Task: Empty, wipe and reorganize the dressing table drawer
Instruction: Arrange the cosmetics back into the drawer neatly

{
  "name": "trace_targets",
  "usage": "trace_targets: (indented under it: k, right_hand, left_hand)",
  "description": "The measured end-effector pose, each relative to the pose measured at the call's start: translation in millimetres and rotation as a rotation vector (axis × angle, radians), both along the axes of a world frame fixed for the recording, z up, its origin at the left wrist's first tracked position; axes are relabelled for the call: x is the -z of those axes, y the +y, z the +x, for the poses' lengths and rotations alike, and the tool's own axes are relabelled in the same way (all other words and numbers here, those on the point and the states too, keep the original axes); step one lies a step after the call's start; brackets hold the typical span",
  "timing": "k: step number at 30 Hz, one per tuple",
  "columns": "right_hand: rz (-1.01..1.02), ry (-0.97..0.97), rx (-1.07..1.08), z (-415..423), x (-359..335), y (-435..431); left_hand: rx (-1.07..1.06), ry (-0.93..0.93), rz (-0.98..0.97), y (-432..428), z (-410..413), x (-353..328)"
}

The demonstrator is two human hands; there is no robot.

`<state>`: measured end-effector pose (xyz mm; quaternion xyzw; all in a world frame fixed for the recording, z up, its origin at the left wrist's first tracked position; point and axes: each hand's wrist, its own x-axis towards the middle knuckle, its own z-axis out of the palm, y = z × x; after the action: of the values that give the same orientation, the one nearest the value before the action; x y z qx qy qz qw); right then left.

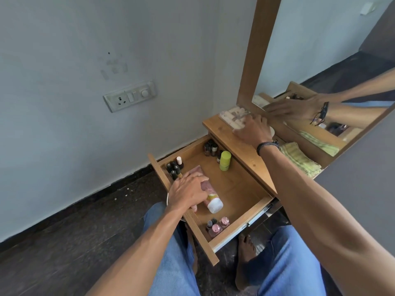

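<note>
The wooden drawer (241,195) of the dressing table stands pulled out. My left hand (188,192) reaches into it and holds a pink tube with a white cap (213,202) lying on the drawer floor. Dark small bottles (174,167) stand in the drawer's far left corner. More dark bottles (210,147) and a lime green bottle (225,160) stand at the back, and pink-capped bottles (218,226) at the near corner. My right hand (253,129) rests on the tabletop (243,150) with fingers on a pale patterned pouch (234,116).
A folded yellow-green cloth (299,159) lies on the tabletop to the right of my right hand. A wood-framed mirror (320,60) stands behind. A wall switch plate (130,96) is to the left. My knees in jeans and a bare foot (245,259) are under the drawer.
</note>
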<state>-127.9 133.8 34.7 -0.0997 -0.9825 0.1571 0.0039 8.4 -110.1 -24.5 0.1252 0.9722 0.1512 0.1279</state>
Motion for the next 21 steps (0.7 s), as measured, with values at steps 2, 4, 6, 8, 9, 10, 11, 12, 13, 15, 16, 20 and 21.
trace_targets:
  k: [2, 4, 6, 8, 9, 10, 11, 12, 13, 15, 16, 20, 21]
  right_hand:
    - [-0.022, -0.016, 0.012, -1.8, 1.8, -0.4]
    - [-0.025, -0.022, 0.005, -2.7, 3.4, 0.6]
    - [-0.022, -0.048, -0.015, -3.9, 1.8, 2.8]
    - [-0.015, -0.066, -0.038, -6.0, -1.9, 6.3]
    - [-0.013, -0.072, -0.048, -7.1, -4.2, 7.7]
    - [-0.014, -0.076, -0.056, -8.5, -6.4, 8.6]
    - [-0.015, -0.080, -0.063, -9.9, -8.4, 9.0]
    - [-0.016, -0.082, -0.070, -11.7, -10.4, 9.1]
    - [-0.013, -0.080, -0.078, -12.9, -12.2, 8.6]
    - [0.002, -0.080, -0.093, -14.7, -14.2, 7.8]
    - [0.010, -0.084, -0.100, -14.7, -14.2, 7.8]
    - [0.004, -0.074, -0.094, -9.9, -12.5, 7.4]
    - [-0.011, -0.070, -0.081, -9.6, -12.3, 6.8]
  left_hand:
    - [0.007, 0.002, -0.006, -0.2, -0.6, 0.0]
    - [0.007, 0.002, -0.012, 0.1, -0.8, -0.4]
    - [0.006, 0.000, -0.016, 0.0, -0.7, -0.8]
    - [0.009, 0.003, -0.011, 0.0, -0.6, 0.0]
    - [0.008, 0.006, -0.005, -0.2, -0.6, 0.8]
    - [0.007, 0.009, 0.002, -0.3, -0.3, 1.1]
    - [0.004, 0.009, 0.009, -0.3, -0.3, 1.2]
    - [0.002, 0.010, 0.013, -0.4, -0.3, 1.4]
    - [0.000, 0.010, 0.015, -0.3, -0.2, 1.7]
    - [-0.002, 0.019, 0.015, -0.5, -0.4, 1.9]
    - [-0.003, 0.023, 0.014, -0.6, -0.8, 2.0]
    - [-0.013, 0.019, 0.003, -0.5, -2.9, 3.4]
    - [-0.018, 0.028, -0.001, -0.5, -3.2, 4.2]
